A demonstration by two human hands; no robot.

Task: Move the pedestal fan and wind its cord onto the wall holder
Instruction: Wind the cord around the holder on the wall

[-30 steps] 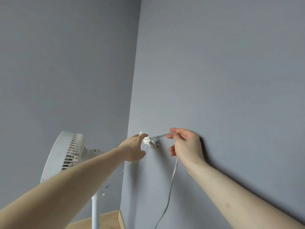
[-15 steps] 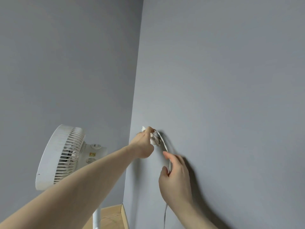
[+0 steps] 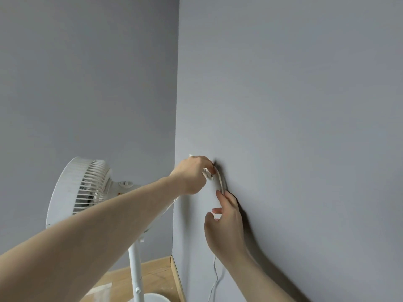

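The left hand (image 3: 192, 174) is reaching to the white wall holder (image 3: 209, 173) on the grey wall (image 3: 294, 127), its fingers curling over the top of the holder and pinching the cord (image 3: 220, 182) against it, so that its grip is closing on both. The cord is arching out from the holder, curving down along the wall and running into the right hand (image 3: 225, 223). That hand is lying close against the wall just below the holder, its fingertips holding the cord lightly in a narrow grip. Beneath the right wrist the cord is hanging loose down the wall towards the floor (image 3: 152, 273). The white pedestal fan (image 3: 87, 188) is standing on the wooden floor in the corner, just left of the wall holder, partly behind the left forearm, with its pole (image 3: 135, 273) running down to its round base (image 3: 157, 298) at the bottom edge.
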